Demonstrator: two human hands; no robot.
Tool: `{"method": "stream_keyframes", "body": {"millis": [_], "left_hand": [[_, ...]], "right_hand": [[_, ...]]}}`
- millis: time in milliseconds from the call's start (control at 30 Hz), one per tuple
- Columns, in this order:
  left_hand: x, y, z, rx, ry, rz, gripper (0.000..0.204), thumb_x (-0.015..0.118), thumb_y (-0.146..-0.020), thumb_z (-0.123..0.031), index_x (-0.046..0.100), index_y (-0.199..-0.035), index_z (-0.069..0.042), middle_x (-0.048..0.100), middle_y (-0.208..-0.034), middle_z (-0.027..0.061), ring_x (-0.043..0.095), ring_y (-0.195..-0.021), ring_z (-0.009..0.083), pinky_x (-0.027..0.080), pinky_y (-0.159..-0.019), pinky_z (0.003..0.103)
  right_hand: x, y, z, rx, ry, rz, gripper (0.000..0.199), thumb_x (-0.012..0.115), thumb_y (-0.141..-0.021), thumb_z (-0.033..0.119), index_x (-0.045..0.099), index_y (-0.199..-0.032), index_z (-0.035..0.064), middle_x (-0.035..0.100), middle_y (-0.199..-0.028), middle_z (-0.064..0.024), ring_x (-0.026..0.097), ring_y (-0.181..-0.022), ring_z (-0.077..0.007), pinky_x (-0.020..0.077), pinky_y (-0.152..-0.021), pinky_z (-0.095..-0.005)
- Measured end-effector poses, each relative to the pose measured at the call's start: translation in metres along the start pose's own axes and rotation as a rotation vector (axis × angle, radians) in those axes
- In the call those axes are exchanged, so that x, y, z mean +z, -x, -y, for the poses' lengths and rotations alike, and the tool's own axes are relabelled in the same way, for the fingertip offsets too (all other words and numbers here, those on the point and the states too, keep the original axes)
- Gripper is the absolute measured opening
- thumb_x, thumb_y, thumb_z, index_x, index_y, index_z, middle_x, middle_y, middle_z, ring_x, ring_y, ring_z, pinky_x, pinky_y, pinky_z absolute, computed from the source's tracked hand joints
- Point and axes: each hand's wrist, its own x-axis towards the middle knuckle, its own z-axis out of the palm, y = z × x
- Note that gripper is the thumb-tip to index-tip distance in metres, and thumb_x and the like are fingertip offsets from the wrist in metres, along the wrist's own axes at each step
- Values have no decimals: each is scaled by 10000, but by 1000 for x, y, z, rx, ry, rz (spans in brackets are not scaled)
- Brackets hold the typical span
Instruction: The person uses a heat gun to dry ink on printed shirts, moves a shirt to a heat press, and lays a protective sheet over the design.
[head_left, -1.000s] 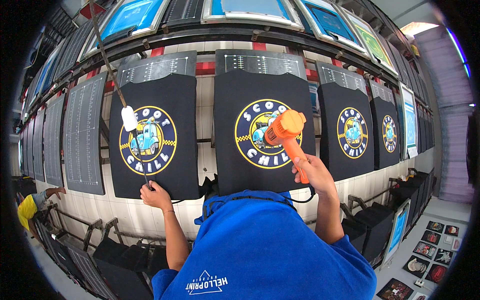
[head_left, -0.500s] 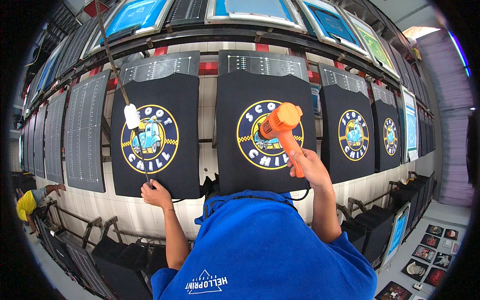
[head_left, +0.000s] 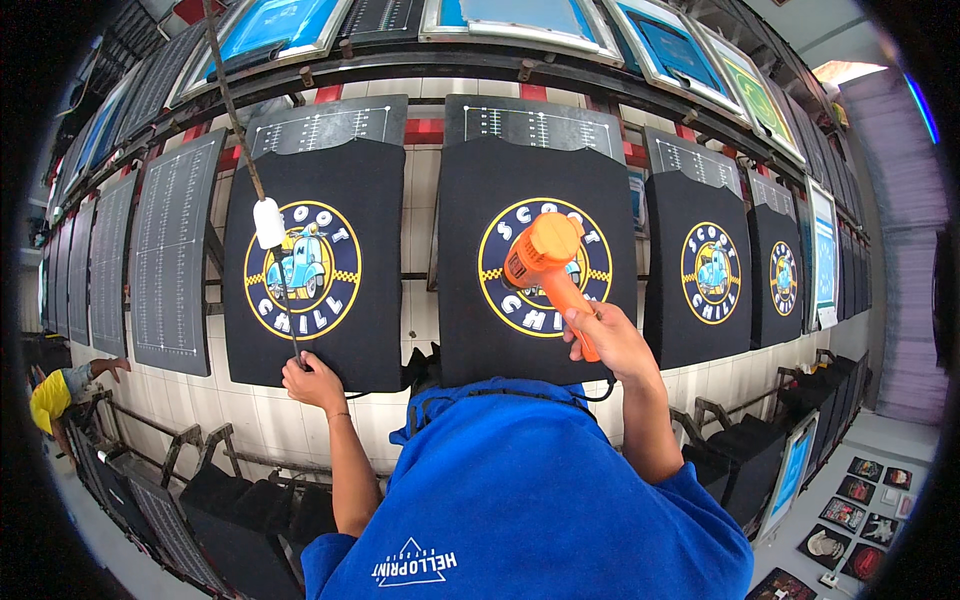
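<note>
My right hand [head_left: 612, 338] is wrapped round the handle of an orange heat gun [head_left: 550, 242]. The gun is over the round scooter print [head_left: 497, 240] on a black T-shirt [head_left: 465, 350], covering much of it. My left hand [head_left: 313, 383] grips a black power cord [head_left: 290, 318] near the lower edge of another black T-shirt [head_left: 365, 355]. That cord runs up to a white socket [head_left: 268, 223] hanging in front of a matching print [head_left: 330, 262]. A piece of cord [head_left: 603, 390] shows below the gun's handle.
Two more printed black shirts [head_left: 705, 340] lie on boards to the right. Bare grey boards [head_left: 170, 260] with marked scales line the left. Framed printing screens [head_left: 500, 25] stand along the far rail. Racks are behind me, and a person in yellow [head_left: 48, 402] is at far left.
The heat gun has shifted left and slightly down across the print, with my right hand still round its handle. My left hand keeps its grip on the cord.
</note>
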Motion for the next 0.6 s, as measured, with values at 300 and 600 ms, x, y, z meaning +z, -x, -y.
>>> {"method": "stream_keyframes", "body": {"millis": [300, 600], "left_hand": [[1, 0, -1, -7, -20, 9, 234, 581, -884, -249, 609, -829, -23, 595, -862, 91, 544, -846, 312, 385, -760, 456], [1, 1, 1, 3, -9, -5, 232, 586, -883, -250, 616, -841, -23, 596, -865, 93, 546, -848, 314, 384, -757, 459]], "right_hand": [[5, 12, -12, -4, -12, -46, 326, 588, -937, 290, 567, -1026, -23, 585, -767, -45, 590, -565, -107, 474, -516, -241], [0, 22, -15, 2, -9, -43, 326, 579, -942, 283, 571, -1027, -31, 587, -761, -42, 582, -560, -101, 490, -522, -240]]}}
